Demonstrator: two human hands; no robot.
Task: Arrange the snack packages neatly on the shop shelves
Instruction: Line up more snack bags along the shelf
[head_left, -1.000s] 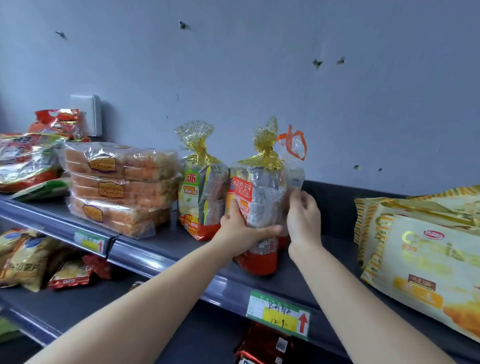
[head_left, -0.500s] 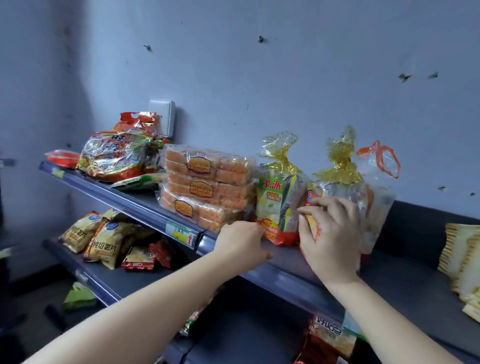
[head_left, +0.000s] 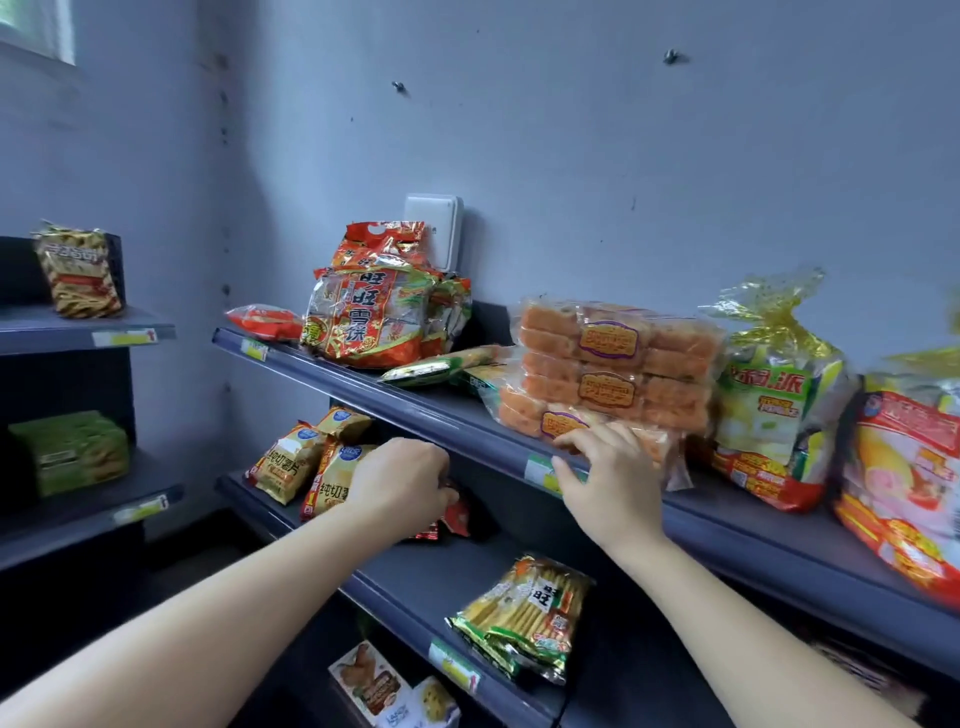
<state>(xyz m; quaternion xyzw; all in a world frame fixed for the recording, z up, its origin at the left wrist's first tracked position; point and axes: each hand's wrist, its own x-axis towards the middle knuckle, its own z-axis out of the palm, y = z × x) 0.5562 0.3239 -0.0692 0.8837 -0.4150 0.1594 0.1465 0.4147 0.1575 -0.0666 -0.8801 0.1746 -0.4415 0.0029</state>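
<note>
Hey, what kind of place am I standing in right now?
Most likely a small grocery or snack shop: dark metal shelves carry price tags on their front edges, stocked with packaged goods like stacked cake packs and potato chip bags.

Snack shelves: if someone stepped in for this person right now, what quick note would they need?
Left hand: on the middle shelf, fingers among the small red packets beside the yellow chip bags; grip unclear.
Right hand: open, fingertips touching the bottom of the stacked orange cake packs at the top shelf edge.
Done: gold-tied bags stand upright on the right.
Left: square the cake stack, tidy the red rice-cracker bags, the flat green packet and the middle shelf.
</note>
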